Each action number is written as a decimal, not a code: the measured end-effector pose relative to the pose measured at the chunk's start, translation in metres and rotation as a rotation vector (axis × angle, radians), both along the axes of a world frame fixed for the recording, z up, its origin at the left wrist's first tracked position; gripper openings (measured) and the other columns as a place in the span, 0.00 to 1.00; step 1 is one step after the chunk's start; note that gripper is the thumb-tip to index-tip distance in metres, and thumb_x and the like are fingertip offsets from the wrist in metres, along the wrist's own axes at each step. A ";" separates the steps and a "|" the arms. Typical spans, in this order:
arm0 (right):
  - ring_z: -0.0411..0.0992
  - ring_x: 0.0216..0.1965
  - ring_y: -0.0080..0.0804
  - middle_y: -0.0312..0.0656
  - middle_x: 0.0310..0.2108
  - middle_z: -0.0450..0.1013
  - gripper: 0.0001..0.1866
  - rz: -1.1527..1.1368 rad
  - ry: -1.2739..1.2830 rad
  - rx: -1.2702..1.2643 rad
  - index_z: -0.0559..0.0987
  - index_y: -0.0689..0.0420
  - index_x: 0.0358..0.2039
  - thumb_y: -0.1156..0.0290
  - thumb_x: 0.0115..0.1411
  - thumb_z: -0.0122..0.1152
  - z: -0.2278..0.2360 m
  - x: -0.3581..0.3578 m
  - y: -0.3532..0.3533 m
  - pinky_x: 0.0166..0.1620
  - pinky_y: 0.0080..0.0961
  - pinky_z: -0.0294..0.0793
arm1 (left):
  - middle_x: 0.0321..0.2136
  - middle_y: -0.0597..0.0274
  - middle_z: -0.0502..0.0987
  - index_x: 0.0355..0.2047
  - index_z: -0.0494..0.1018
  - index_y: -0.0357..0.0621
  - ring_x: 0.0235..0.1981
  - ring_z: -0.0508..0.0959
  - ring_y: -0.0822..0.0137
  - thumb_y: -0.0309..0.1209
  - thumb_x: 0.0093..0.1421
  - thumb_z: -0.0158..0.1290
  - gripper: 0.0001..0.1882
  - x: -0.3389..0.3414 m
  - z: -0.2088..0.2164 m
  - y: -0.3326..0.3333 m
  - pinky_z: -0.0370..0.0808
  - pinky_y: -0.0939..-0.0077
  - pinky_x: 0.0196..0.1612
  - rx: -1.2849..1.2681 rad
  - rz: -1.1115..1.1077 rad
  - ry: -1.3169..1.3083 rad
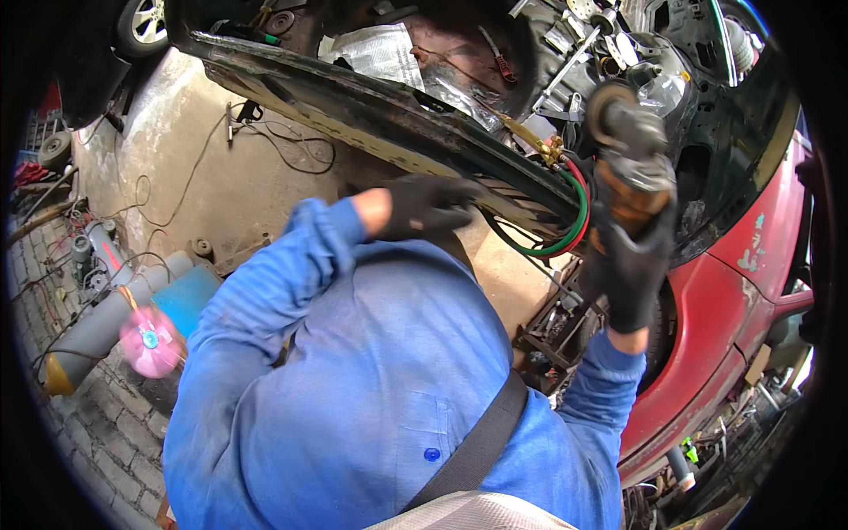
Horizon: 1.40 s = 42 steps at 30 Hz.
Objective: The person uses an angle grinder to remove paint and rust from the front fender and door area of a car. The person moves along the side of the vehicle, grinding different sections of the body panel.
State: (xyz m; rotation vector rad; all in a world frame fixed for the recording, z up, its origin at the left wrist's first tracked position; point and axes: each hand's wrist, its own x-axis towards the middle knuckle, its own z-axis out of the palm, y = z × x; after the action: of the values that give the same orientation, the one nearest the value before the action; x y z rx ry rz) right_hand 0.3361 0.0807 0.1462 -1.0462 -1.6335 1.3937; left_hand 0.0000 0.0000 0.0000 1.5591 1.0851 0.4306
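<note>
My right hand [629, 269], in a black glove, is wrapped round the body of an angle grinder [629, 181] with an orange and grey housing. The grinder is raised at the right, its round disc toward the car; it is slightly blurred. My left hand [428, 208], also black-gloved, hovers in front of my body near the lower edge of a dark car body panel [371, 110]. Its fingers are apart and hold nothing I can see. Between the hands, a brass gas torch [534, 141] with red and green hoses [581, 221] lies over the panel edge.
Inside the car body lie a crumpled sheet [375, 53], a red-handled screwdriver [505, 69] and several metal tools. A red car [707, 309] stands close on the right. Cables [283, 146] cross the floor at left, near a grey cylinder [97, 327] and a pink round object [152, 343].
</note>
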 end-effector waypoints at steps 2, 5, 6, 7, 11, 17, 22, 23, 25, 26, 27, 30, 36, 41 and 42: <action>0.80 0.61 0.50 0.55 0.65 0.76 0.50 -0.121 -0.435 0.148 0.64 0.61 0.77 0.69 0.59 0.84 -0.013 -0.020 -0.002 0.64 0.42 0.82 | 0.65 0.50 0.80 0.73 0.71 0.42 0.62 0.82 0.56 0.46 0.76 0.59 0.32 -0.033 -0.024 -0.025 0.78 0.61 0.66 -0.157 0.151 -0.100; 0.79 0.62 0.54 0.56 0.65 0.75 0.53 0.021 -0.737 0.445 0.63 0.60 0.78 0.64 0.58 0.85 -0.040 -0.052 0.005 0.64 0.45 0.80 | 0.61 0.46 0.83 0.74 0.70 0.40 0.59 0.83 0.56 0.44 0.75 0.60 0.33 -0.105 -0.076 -0.079 0.81 0.61 0.60 -0.324 0.518 0.222; 0.76 0.64 0.56 0.56 0.66 0.74 0.55 0.049 -0.804 0.436 0.62 0.56 0.80 0.60 0.59 0.84 -0.046 -0.061 0.005 0.65 0.46 0.78 | 0.60 0.45 0.83 0.74 0.70 0.41 0.59 0.84 0.54 0.47 0.75 0.59 0.34 -0.129 -0.096 -0.104 0.81 0.61 0.59 -0.351 0.623 0.183; 0.76 0.64 0.56 0.56 0.67 0.73 0.54 0.068 -0.826 0.454 0.62 0.56 0.80 0.60 0.59 0.84 -0.049 -0.067 0.002 0.65 0.47 0.78 | 0.60 0.44 0.84 0.74 0.70 0.42 0.58 0.85 0.52 0.50 0.75 0.59 0.35 -0.150 -0.119 -0.130 0.81 0.60 0.58 -0.369 0.694 0.248; 0.76 0.63 0.56 0.55 0.65 0.73 0.54 0.134 -0.883 0.498 0.63 0.54 0.80 0.62 0.57 0.84 -0.062 -0.079 0.002 0.63 0.49 0.79 | 0.60 0.38 0.83 0.71 0.73 0.39 0.58 0.86 0.49 0.51 0.72 0.61 0.36 -0.208 -0.230 -0.247 0.82 0.58 0.58 -0.539 0.774 0.492; 0.80 0.54 0.57 0.53 0.55 0.77 0.52 0.242 -0.911 0.539 0.67 0.51 0.78 0.64 0.55 0.85 -0.074 -0.079 0.012 0.54 0.48 0.82 | 0.53 0.53 0.86 0.67 0.77 0.43 0.38 0.87 0.60 0.54 0.73 0.59 0.32 -0.240 -0.303 -0.392 0.80 0.61 0.37 -0.979 0.920 0.449; 0.80 0.50 0.57 0.52 0.52 0.78 0.52 0.332 -0.913 0.610 0.67 0.48 0.78 0.62 0.56 0.84 -0.075 -0.072 0.020 0.50 0.49 0.82 | 0.55 0.57 0.86 0.71 0.74 0.48 0.41 0.86 0.59 0.52 0.73 0.59 0.33 -0.174 -0.295 -0.394 0.80 0.62 0.40 -0.960 1.316 0.159; 0.80 0.50 0.57 0.52 0.52 0.78 0.52 0.344 -0.914 0.601 0.67 0.48 0.79 0.62 0.56 0.84 -0.074 -0.072 0.022 0.50 0.49 0.82 | 0.56 0.56 0.85 0.71 0.74 0.48 0.42 0.87 0.59 0.52 0.73 0.59 0.33 -0.157 -0.295 -0.389 0.80 0.62 0.40 -0.954 1.306 0.116; 0.80 0.50 0.57 0.53 0.51 0.77 0.53 0.368 -0.899 0.594 0.66 0.47 0.79 0.61 0.56 0.84 -0.075 -0.075 0.022 0.50 0.49 0.82 | 0.56 0.56 0.85 0.70 0.75 0.46 0.43 0.87 0.59 0.52 0.73 0.60 0.33 -0.128 -0.293 -0.385 0.80 0.62 0.41 -0.942 1.269 0.084; 0.80 0.50 0.57 0.53 0.51 0.77 0.53 0.378 -0.890 0.604 0.65 0.47 0.79 0.61 0.56 0.84 -0.076 -0.080 0.024 0.50 0.49 0.82 | 0.57 0.55 0.85 0.70 0.75 0.46 0.43 0.87 0.59 0.51 0.73 0.60 0.33 -0.115 -0.297 -0.379 0.80 0.63 0.42 -0.887 1.254 0.073; 0.80 0.49 0.57 0.53 0.51 0.77 0.54 0.387 -0.881 0.614 0.65 0.46 0.80 0.61 0.56 0.84 -0.079 -0.086 0.027 0.50 0.49 0.82 | 0.57 0.54 0.85 0.70 0.76 0.45 0.43 0.87 0.59 0.50 0.73 0.61 0.33 -0.100 -0.301 -0.372 0.81 0.63 0.42 -0.859 1.251 0.067; 0.81 0.50 0.57 0.54 0.51 0.77 0.53 0.419 -0.787 0.683 0.65 0.46 0.79 0.60 0.56 0.84 -0.092 -0.110 0.039 0.50 0.50 0.83 | 0.61 0.51 0.83 0.70 0.75 0.39 0.48 0.86 0.58 0.47 0.72 0.61 0.33 -0.073 -0.302 -0.361 0.83 0.65 0.47 -0.804 1.169 0.104; 0.81 0.53 0.59 0.55 0.55 0.77 0.52 0.468 -0.774 0.685 0.66 0.49 0.78 0.57 0.57 0.84 -0.084 -0.108 0.045 0.52 0.50 0.83 | 0.60 0.45 0.84 0.69 0.75 0.35 0.50 0.87 0.56 0.48 0.72 0.60 0.34 -0.061 -0.292 -0.365 0.83 0.63 0.53 -0.728 1.237 0.070; 0.81 0.50 0.59 0.54 0.52 0.77 0.52 0.488 -0.774 0.740 0.65 0.49 0.79 0.58 0.57 0.84 -0.085 -0.120 0.046 0.49 0.50 0.83 | 0.56 0.53 0.85 0.69 0.75 0.40 0.45 0.87 0.56 0.48 0.73 0.59 0.32 -0.071 -0.292 -0.396 0.83 0.62 0.45 -0.856 1.340 0.054; 0.81 0.49 0.59 0.54 0.51 0.77 0.52 0.488 -0.791 0.735 0.65 0.48 0.79 0.59 0.57 0.84 -0.089 -0.128 0.047 0.48 0.50 0.83 | 0.54 0.54 0.85 0.69 0.76 0.42 0.43 0.87 0.58 0.50 0.74 0.58 0.32 -0.073 -0.293 -0.399 0.81 0.63 0.43 -0.885 1.334 0.075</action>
State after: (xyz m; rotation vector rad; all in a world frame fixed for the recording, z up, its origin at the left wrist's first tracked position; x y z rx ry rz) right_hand 0.2081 0.1279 0.0572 -0.7955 -2.8233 0.4857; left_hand -0.0727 -0.3994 -0.2927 -0.0756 1.9289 0.6166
